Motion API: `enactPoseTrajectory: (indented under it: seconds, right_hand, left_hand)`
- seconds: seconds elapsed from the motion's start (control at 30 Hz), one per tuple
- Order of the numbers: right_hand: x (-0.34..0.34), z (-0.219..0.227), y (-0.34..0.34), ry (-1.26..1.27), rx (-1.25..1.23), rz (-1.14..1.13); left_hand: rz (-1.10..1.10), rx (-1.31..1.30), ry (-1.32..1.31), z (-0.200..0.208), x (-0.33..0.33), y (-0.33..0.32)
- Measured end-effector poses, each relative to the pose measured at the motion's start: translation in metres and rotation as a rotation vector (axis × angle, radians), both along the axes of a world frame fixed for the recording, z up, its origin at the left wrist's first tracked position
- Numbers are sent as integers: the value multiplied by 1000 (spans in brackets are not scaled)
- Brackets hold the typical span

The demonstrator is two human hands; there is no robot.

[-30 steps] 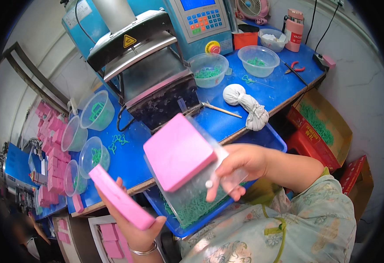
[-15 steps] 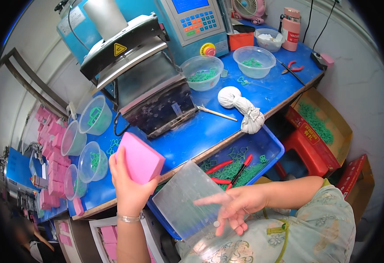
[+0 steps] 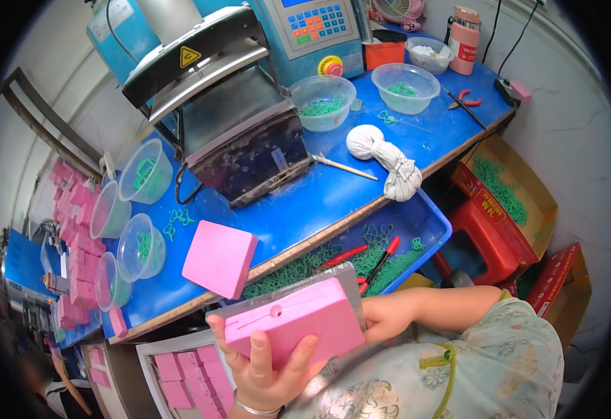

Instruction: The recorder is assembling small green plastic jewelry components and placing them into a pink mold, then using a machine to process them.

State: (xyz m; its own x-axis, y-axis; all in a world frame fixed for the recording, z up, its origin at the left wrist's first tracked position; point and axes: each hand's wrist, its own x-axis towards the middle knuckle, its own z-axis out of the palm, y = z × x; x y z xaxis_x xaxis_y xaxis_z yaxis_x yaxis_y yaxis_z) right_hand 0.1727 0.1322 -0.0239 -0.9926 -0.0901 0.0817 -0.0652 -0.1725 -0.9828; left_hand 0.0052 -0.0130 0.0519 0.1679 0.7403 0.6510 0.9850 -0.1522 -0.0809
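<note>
My left hand (image 3: 270, 370) grips a pink rectangular block (image 3: 302, 318), its fingers spread over the near face. A thin slit and a small round hole show along the block's upper side. Behind the block lies a thin clear plate (image 3: 353, 279), pressed flat against it. My right hand (image 3: 383, 318) reaches in from the right and holds the plate at its right edge; most of its fingers are hidden behind plate and block. Just beyond, a second pink block (image 3: 220, 258) lies flat on the blue table (image 3: 277, 234) near its front edge.
A press machine (image 3: 242, 146) stands at the table's back. Clear bowls (image 3: 141, 248) with green pieces sit left and behind. A white cloth bundle (image 3: 385, 160) and a brush (image 3: 347, 167) lie right. Below the edge is a blue bin (image 3: 434, 241) with green scraps and red-handled tools.
The pink block from my left hand now lies on the table. My left hand has come down and right onto another pink block against the plate. My right hand's fingers have gone behind the plate.
</note>
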Motion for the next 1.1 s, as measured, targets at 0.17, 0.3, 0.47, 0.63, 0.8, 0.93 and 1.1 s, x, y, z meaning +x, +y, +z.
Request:
enactPoseTrajectory:
  seconds: [0.17,0.3,0.47,0.63,0.8,0.93,1.1]
  right_hand:
    - [1,1,0,17,12,13]
    - [3,17,7,-81,48,63]
    - [1,19,6,-205,49,67]
    - [11,29,7,-337,-204,74]
    - [21,79,25,-286,-672,68]
    - [-1,128,46,-126,-742,35]
    - [-31,147,74,-54,-664,-137]
  left_hand:
    - [-31,-11,72,-3,-3,-8]
    - [-92,3,25,-10,-8,-10]
    - [-62,-43,-83,-21,-8,-3]
    - [62,-479,-350,11,-8,18]
    - [121,67,-857,12,-68,34]
    - [450,-204,-243,-15,-100,71]
    - [479,-446,-322,-13,-100,82]
